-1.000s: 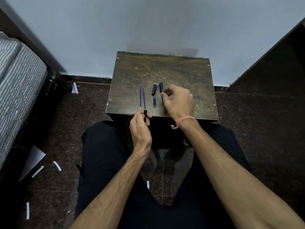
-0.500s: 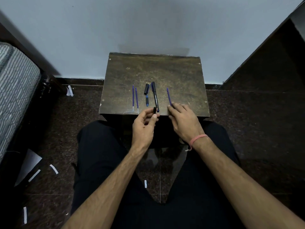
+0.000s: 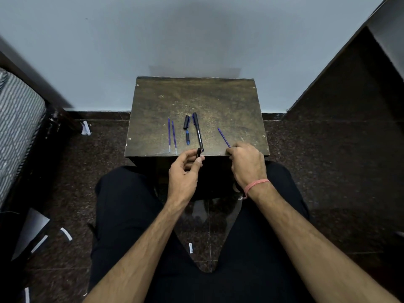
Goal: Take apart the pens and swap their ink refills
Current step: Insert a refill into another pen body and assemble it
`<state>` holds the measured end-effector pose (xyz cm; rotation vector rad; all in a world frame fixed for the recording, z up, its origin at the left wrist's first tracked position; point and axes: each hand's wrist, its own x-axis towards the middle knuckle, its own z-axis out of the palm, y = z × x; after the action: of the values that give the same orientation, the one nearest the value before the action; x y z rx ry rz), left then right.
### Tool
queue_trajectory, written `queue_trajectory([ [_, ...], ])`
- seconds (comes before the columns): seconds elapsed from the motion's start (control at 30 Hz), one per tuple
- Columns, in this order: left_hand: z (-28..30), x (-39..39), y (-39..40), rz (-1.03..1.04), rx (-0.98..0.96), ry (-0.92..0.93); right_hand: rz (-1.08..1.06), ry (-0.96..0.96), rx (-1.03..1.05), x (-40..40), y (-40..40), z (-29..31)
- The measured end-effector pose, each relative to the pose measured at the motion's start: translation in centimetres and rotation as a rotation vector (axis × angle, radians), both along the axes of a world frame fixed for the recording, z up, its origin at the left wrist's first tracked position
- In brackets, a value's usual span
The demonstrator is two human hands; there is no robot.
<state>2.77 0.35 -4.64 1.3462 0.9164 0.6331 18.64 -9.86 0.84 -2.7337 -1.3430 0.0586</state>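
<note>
On the small brown wooden table (image 3: 218, 99) lie two thin blue refills (image 3: 171, 135) side by side at the left. Right of them rest a black pen cap (image 3: 186, 122), a short blue pen piece (image 3: 187, 138) and a long black pen barrel (image 3: 197, 132). My left hand (image 3: 185, 169) pinches a small black pen part (image 3: 199, 152) at the table's front edge. A third blue refill (image 3: 223, 137) slants up from my right hand (image 3: 247, 162), whose fingertips grip its near end.
The table stands against a pale blue wall. A striped mattress (image 3: 19, 119) lies at the left and a dark cabinet side (image 3: 354, 88) rises at the right. Paper scraps (image 3: 65, 234) litter the dark stone floor. My knees in black trousers sit just below the table.
My right hand left the pen barrel, drew a blue refill out to the right and pulled back to the front edge. My left hand shifted right with the small black part.
</note>
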Motion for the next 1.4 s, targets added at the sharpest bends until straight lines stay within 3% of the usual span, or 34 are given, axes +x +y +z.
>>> queue_trajectory([
  [0.27, -0.4, 0.0, 0.0, -0.013, 0.009, -0.004, -0.178, 0.111, 0.106, 0.4, -0.8, -0.4],
  [0.47, -0.4, 0.1, -0.1, -0.023, 0.023, -0.018, -0.401, 0.521, 0.387, 0.8, -1.7, -1.0],
  [0.63, -0.4, 0.4, -0.3, -0.032, 0.012, -0.035, -0.401, 1.133, 0.663, 0.2, -1.1, -1.4],
  [0.73, -0.6, 0.4, -0.3, -0.045, 0.004, -0.02, -0.394, 1.435, 0.689, 0.2, -0.8, -1.7],
  [0.9, -1.0, 0.3, -0.4, -0.081, 0.024, 0.058, -0.421, 1.7, 0.751, 0.0, 0.0, -1.8],
  [1.1, -0.8, -0.1, -0.3, -0.129, 0.022, 0.089, -0.467, 1.792, 0.811, 0.2, 0.5, -1.6],
  [1.4, -0.9, 0.0, -0.4, -0.148, 0.033, 0.091, -0.445, 1.688, 0.827, 0.1, 0.4, -2.0],
])
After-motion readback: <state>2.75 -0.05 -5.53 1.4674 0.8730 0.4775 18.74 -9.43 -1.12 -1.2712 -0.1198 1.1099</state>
